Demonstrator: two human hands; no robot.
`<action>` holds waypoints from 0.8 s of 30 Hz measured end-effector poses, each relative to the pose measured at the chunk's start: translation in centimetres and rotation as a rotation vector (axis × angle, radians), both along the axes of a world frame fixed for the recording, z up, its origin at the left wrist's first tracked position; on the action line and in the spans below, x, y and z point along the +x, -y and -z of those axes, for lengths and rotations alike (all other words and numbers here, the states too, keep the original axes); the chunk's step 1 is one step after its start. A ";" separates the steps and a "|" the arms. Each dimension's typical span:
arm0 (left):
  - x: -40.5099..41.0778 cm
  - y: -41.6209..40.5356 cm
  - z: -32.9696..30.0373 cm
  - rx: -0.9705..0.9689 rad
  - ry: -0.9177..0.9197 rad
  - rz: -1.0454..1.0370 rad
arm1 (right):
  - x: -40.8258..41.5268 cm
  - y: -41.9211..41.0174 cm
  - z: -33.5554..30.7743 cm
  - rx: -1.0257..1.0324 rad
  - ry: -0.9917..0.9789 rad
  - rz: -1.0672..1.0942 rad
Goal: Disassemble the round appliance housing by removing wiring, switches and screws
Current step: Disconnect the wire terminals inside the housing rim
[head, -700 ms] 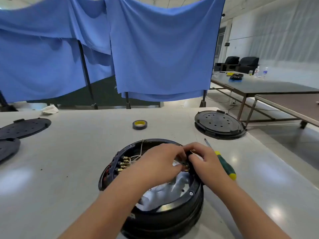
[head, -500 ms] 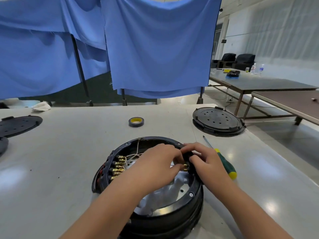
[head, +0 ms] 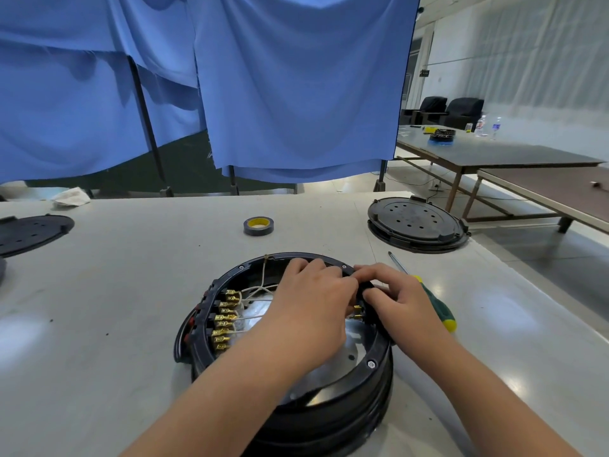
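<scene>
The round black housing (head: pixel 329 394) sat open side up on the near middle of the tabletop (head: pixel 131 291), with a row of brass terminals (head: pixel 224 319) and pale wires (head: pixel 260 288) along its inner left wall. Both hands met at its right rim: the left hand (head: pixel 313 308) had curled fingers over the inside, its grip hidden from view, and the right hand (head: pixel 402 301) pinched a small black part (head: pixel 364 288) there. A green-handled screwdriver (head: pixel 435 308) lay just right of the housing; a tape roll (head: pixel 258 225) and a black lid (head: pixel 417 224) lay farther back.
</scene>
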State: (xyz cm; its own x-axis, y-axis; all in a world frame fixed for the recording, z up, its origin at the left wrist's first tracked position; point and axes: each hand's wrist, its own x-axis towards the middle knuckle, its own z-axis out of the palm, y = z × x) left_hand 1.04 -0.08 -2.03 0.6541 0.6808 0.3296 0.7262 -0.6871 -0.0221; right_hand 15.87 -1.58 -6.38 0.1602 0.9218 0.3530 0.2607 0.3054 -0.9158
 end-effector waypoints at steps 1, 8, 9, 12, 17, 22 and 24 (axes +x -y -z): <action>0.0 0.0 0.0 -0.012 0.001 -0.008 | 0.0 0.0 0.0 0.001 -0.006 -0.005; 0.2 0.0 -0.1 -0.016 -0.006 -0.023 | 0.0 0.0 -0.1 -0.006 0.007 -0.002; 0.2 0.0 0.0 0.002 -0.012 -0.025 | 0.1 -0.1 -0.1 -0.007 0.007 0.000; 0.2 0.1 0.1 0.038 -0.022 -0.026 | 0.0 -0.1 -0.2 0.002 0.023 0.005; 0.3 -0.1 0.2 -0.035 -0.013 -0.037 | -0.1 -0.1 -0.2 0.019 0.016 0.000; 0.6 -0.1 0.3 -0.022 -0.057 -0.084 | -0.1 0.0 -0.4 0.030 0.026 -0.022; 0.6 0.0 0.4 0.019 -0.080 -0.086 | 0.0 0.0 -0.5 0.031 0.023 -0.029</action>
